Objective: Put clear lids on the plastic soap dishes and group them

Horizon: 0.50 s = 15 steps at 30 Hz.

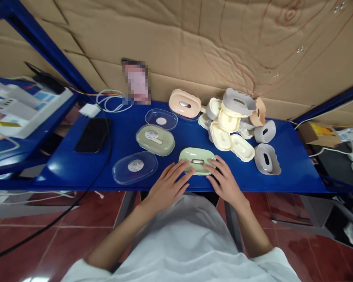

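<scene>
A pale green oval plastic box [196, 152], like a soap box, lies near the table's front edge. It has an elongated slot at its centre. The fingertips of my left hand [171, 185] rest on its left end, fingers spread. From the other side, my right hand [224, 181] touches the right end, its fingers also stretched apart. Left of the box lies a clear oval lid [120, 174] with a round sticker. Behind that sits another green box [168, 145] under a clear stickered lid.
Another clear lid [167, 120] and a peach box [178, 103] lie farther back. Cream trays [242, 149] and grey shells [238, 98] are heaped at back right, with a grey shell [272, 162] nearer. A black phone [91, 136], white charger [90, 110] and black cable [85, 184] are at left.
</scene>
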Each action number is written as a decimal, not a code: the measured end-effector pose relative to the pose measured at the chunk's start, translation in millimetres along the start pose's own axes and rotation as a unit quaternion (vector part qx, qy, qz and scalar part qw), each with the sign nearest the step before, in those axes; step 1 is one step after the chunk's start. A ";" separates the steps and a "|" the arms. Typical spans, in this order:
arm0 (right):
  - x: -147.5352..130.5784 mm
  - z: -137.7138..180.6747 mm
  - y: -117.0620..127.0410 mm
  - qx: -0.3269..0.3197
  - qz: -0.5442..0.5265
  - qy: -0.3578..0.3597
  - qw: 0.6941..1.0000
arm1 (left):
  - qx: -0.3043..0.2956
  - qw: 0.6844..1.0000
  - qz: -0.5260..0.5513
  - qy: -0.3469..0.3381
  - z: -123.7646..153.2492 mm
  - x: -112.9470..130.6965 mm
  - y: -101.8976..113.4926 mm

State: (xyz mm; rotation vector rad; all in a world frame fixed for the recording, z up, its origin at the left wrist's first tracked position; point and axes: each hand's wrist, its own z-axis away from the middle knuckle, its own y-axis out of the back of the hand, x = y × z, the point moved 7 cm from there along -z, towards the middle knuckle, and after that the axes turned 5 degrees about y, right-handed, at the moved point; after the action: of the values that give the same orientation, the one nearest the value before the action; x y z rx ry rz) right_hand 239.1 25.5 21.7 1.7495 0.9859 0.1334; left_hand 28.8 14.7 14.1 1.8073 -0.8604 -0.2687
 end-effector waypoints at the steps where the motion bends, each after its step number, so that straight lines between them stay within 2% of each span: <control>1: 2.5 0.4 0.6 -0.001 -0.002 -0.006 1.000 | -0.004 1.000 0.000 -0.001 -0.2 0.7 -0.4; 15: 15.5 4.8 2.9 0.013 0.000 -0.049 0.999 | -0.003 1.000 0.015 0.018 -17.0 4.2 1.5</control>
State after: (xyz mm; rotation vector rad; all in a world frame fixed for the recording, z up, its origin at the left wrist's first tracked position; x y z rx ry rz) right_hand 253.3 32.1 16.5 1.7623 0.9194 0.0338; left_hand 40.5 23.9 23.3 1.7870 -0.8604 -0.2175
